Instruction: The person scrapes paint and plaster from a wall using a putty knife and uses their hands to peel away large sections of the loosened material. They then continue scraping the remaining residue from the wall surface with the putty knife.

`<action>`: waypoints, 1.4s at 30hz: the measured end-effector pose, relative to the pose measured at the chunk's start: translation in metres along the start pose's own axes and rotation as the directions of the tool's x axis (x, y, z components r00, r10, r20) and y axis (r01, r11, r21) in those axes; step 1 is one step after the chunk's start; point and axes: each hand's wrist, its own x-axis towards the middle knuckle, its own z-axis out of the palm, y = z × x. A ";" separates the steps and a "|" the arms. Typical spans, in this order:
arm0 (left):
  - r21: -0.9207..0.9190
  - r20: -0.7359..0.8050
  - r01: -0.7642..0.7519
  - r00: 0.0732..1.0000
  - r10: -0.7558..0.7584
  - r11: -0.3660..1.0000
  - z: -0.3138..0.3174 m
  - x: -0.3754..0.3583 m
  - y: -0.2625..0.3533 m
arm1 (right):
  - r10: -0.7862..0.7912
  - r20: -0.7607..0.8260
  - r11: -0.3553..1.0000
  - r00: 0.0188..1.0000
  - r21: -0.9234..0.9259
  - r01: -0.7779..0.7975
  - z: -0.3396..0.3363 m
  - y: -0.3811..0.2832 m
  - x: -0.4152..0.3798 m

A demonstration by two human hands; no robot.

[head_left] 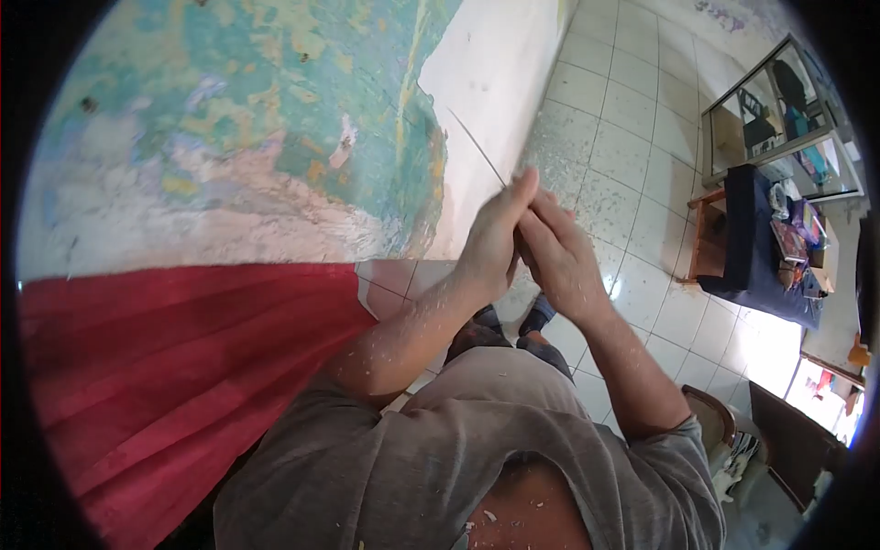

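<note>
My left hand [495,231] and my right hand [561,258] are pressed together in front of my body, closed around the hidden handle of a scraper. Its thin blade [477,145], seen edge-on, points up and left toward the wall [302,119]. Green and yellowish old paint covers much of that wall, its edge ragged and peeling. To the right of this edge lies a bare white strip [486,64], which the blade overlaps in this view. Pale flakes dot my forearms and shirt.
Paint chips lie scattered over the white tiled floor [632,174]. A red curtain [183,367] hangs below the wall at left. To the right stand a glass-fronted cabinet [779,119] and a dark-covered seat [742,247] piled with items. A chair [710,412] is at lower right.
</note>
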 end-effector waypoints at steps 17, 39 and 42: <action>0.263 0.616 0.455 0.599 0.511 -0.851 0.084 -0.099 0.193 | 0.117 0.004 0.965 0.993 0.238 -0.115 -0.059 0.018 -0.054; 0.307 0.570 0.185 0.750 0.337 -0.933 -0.045 -0.070 0.118 | 0.086 0.325 0.994 0.942 -0.099 -0.056 -0.103 -0.022 0.024; 0.197 0.322 0.149 0.924 0.207 -0.969 -0.078 -0.078 0.045 | -0.110 0.377 0.950 0.920 -0.233 0.209 -0.110 -0.043 0.038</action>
